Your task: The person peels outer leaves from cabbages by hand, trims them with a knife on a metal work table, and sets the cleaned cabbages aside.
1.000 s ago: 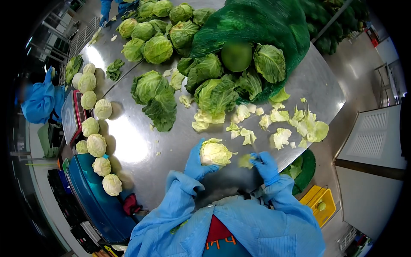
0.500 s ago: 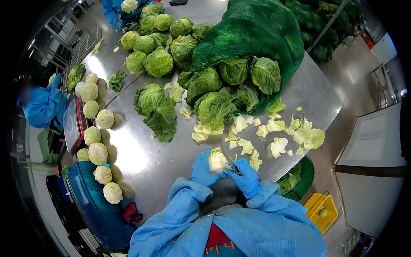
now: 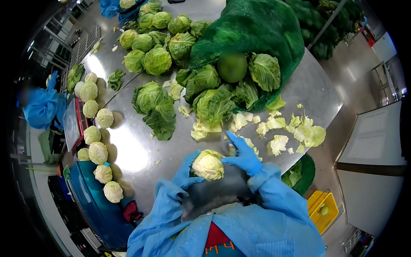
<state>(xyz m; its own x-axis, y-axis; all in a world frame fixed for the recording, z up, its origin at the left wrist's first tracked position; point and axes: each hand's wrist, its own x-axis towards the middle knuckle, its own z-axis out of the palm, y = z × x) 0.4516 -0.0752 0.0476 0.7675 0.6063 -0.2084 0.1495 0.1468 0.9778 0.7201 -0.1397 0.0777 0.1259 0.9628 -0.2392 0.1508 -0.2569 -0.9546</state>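
My left hand (image 3: 186, 171), in a blue glove, cups the left side of a pale, trimmed cabbage (image 3: 208, 165) just above the steel table. On the cabbage's other side is my right hand (image 3: 243, 155), gloved as well, with thumb and index finger spread apart. Its thumb tip is close to the cabbage; whether it touches, I cannot tell. Loose pale leaves (image 3: 278, 144) lie beyond and right of my right hand. Ahead are untrimmed green cabbages (image 3: 209, 107), several spilling from a green mesh sack (image 3: 257, 30).
A row of trimmed cabbages (image 3: 98, 153) runs along the table's (image 3: 141, 184) left edge, near a red-edged scale (image 3: 73, 124) and a teal bin (image 3: 92, 201). At lower right are a green basket (image 3: 306, 175) and a yellow crate (image 3: 323, 212). Co-workers in blue (image 3: 43, 107) stand left and far.
My right hand has opened and moved away to the upper right; the knife blade seen beside it earlier no longer shows. The cabbage has shifted left and turned in my left hand.
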